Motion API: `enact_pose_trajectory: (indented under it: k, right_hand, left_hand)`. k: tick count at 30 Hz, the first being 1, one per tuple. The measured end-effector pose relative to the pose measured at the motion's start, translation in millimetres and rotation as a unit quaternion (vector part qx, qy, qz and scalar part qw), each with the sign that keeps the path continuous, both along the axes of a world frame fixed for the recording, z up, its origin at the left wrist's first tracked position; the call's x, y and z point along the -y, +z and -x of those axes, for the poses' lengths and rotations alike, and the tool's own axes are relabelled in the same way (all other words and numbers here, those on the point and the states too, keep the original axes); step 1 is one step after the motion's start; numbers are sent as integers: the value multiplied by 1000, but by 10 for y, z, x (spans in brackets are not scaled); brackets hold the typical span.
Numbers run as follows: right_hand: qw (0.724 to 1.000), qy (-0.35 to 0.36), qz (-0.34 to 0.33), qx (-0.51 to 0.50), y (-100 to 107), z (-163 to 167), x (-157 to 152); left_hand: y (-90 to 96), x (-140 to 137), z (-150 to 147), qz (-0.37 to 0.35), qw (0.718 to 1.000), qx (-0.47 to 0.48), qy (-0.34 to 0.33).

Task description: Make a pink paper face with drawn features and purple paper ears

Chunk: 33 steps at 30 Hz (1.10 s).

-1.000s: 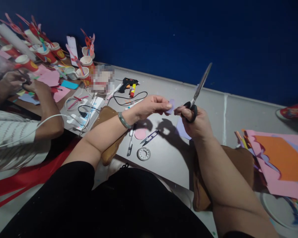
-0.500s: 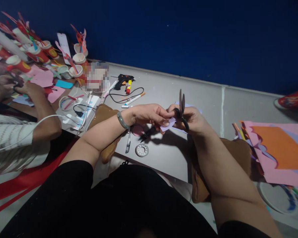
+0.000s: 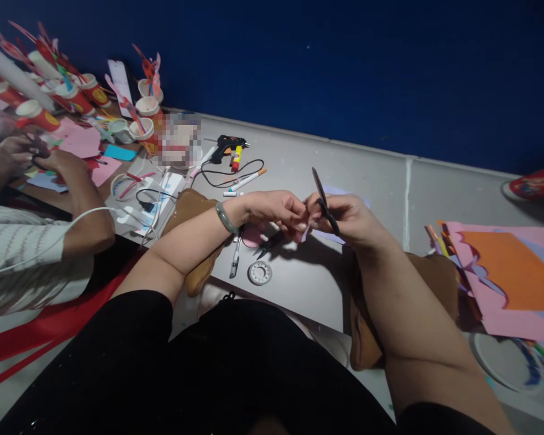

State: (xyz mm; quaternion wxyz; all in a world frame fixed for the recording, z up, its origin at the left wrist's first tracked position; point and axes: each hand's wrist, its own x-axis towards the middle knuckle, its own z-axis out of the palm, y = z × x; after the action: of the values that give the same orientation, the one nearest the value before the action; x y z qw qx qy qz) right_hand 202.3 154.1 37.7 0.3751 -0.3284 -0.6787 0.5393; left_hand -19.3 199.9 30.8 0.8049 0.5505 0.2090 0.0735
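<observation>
Your left hand (image 3: pixel 276 208) pinches a lilac paper scrap (image 3: pixel 305 233), fingertips together; your right hand (image 3: pixel 352 219) curls its fingers around black-handled scissors (image 3: pixel 325 207), blades pointing away.

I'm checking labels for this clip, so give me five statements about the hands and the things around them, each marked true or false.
1. The right hand holds scissors. True.
2. The left hand pinches a small piece of purple paper. True.
3. The tape roll touches the glue gun. False: the tape roll lies well apart from the glue gun, nearer the person's body.
4. A red-and-yellow stick lies beside the glue gun. True.
5. The orange sheet lies to the left of both hands. False: the orange sheet is to their right, on pink paper.
</observation>
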Motion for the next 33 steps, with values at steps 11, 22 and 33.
enact_pose_trajectory:
  k: [11,22,33]
  right_hand:
    - [976,-197,74,60,-206,54,-126]
    - [970,-215,77,79,-168,78,-95]
    - [978,-206,24,-11,-275,118,-99]
  left_hand:
    - [25,-82,-7,-261,942,-84,192]
    - [17,-27,-54,-303,921,-111,217]
    - [73,-47,-40,-114,927,48,354]
